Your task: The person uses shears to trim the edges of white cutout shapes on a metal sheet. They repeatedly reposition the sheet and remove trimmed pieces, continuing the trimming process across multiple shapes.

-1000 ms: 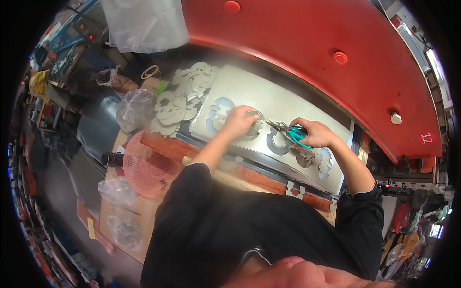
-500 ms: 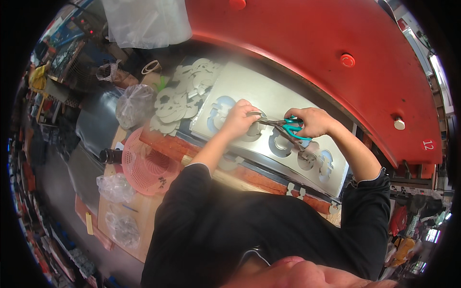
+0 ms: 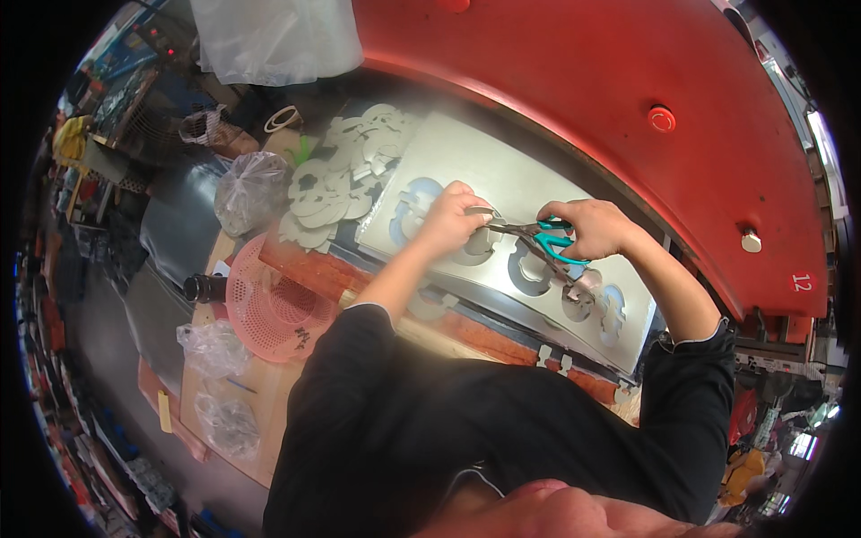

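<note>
A pair of scissors with teal handles is in my right hand, its fingers closed through the loops. The blades point left and meet a small thin grey piece pinched in my left hand. What exactly that piece is I cannot make out. Under both hands lies a pale sheet stack with several shaped cut-outs. To the left of my left hand is a heap of flat grey cut shapes.
A pink perforated basket stands left of my left forearm, near clear plastic bags. A large red machine panel with a red button curves along the far side. Small grey offcuts lie on the near reddish edge.
Both hands and the scissors keep nearly the same pose, still meeting at the small piece. The view has shifted slightly.
</note>
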{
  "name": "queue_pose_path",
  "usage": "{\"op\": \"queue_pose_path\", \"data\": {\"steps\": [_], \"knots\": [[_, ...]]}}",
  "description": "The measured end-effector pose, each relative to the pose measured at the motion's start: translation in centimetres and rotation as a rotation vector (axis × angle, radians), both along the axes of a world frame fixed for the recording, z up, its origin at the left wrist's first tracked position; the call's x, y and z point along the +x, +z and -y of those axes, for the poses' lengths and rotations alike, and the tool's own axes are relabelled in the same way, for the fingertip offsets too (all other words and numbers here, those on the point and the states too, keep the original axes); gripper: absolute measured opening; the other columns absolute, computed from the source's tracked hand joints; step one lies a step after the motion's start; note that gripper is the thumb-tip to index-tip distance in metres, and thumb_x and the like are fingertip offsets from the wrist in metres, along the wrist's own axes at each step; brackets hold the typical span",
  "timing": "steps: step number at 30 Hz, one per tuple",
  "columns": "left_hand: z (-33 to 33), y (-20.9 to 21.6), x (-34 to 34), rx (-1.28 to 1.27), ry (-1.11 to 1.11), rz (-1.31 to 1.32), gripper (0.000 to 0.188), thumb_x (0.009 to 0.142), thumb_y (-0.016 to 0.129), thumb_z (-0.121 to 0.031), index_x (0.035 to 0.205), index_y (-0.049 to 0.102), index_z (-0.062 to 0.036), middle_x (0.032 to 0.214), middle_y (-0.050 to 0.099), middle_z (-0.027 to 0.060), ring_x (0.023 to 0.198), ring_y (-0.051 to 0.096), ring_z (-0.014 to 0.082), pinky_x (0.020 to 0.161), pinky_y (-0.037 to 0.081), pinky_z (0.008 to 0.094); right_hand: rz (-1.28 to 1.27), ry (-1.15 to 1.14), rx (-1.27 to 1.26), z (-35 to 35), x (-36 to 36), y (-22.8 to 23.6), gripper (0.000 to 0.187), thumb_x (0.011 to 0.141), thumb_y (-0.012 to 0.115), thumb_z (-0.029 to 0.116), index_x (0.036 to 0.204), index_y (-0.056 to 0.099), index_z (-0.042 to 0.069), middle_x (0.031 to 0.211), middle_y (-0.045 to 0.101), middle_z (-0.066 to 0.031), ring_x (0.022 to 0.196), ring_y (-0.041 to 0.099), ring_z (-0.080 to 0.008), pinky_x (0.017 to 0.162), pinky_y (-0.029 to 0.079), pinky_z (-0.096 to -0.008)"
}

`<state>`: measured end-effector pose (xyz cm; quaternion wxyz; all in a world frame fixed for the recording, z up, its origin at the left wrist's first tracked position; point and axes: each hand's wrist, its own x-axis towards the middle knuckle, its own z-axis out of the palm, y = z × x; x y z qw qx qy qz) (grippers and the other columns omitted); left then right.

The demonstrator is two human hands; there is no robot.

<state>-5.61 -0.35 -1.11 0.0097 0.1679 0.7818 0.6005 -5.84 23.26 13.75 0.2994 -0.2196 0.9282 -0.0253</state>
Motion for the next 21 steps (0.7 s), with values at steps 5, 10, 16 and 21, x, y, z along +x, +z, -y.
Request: {"op": "queue_pose_path", "data": {"steps": [5, 10, 16, 21], "knots": [[-0.1, 0.1, 0.1, 0.01, 0.021, 0.008, 0.016, 0.074, 0.072, -0.01, 0.09, 0.071, -0.0061, 0.091, 0.052, 0.0071, 0.09, 0.054, 0.0216, 0.08, 0.044, 0.0302, -0.024, 0.0, -0.062, -0.2, 0.2, -0.3, 0.054, 0.067, 0.072, 0.035, 0.117, 0.056, 0.019, 0.097, 0.066, -0.0112, 0.089, 0.063, -0.0295, 0.075, 0.049, -0.0399], [0.1, 0.4, 0.2, 0.066, -0.013, 0.09, 0.015, 0.075, 0.072, -0.008, 0.09, 0.071, -0.0049, 0.091, 0.051, 0.0056, 0.089, 0.054, 0.0194, 0.08, 0.044, 0.0289, -0.051, 0.024, -0.038, 0.1, 0.2, 0.1, 0.052, 0.07, 0.068, 0.04, 0.117, 0.056, 0.021, 0.089, 0.066, -0.0088, 0.092, 0.063, -0.0285, 0.076, 0.048, -0.0404], [0.3, 0.1, -0.2, 0.075, -0.064, 0.124, 0.011, 0.077, 0.069, -0.004, 0.089, 0.07, -0.002, 0.092, 0.051, 0.0046, 0.087, 0.055, 0.0165, 0.076, 0.045, 0.0273, -0.067, 0.057, -0.027, 0.6, -0.1, 0.6, 0.05, 0.071, 0.068, 0.04, 0.116, 0.057, 0.021, 0.093, 0.065, -0.0088, 0.093, 0.063, -0.0284, 0.076, 0.048, -0.0397], [0.5, 0.6, -0.5, 0.131, -0.115, 0.279, 0.009, 0.078, 0.068, -0.002, 0.087, 0.069, 0.0007, 0.094, 0.051, 0.0056, 0.087, 0.056, 0.0175, 0.075, 0.046, 0.0278, -0.072, 0.081, -0.002, 0.8, -0.3, 0.9, 0.051, 0.071, 0.068, 0.039, 0.117, 0.057, 0.021, 0.095, 0.065, -0.0095, 0.094, 0.062, -0.0281, 0.077, 0.048, -0.0396]]}}
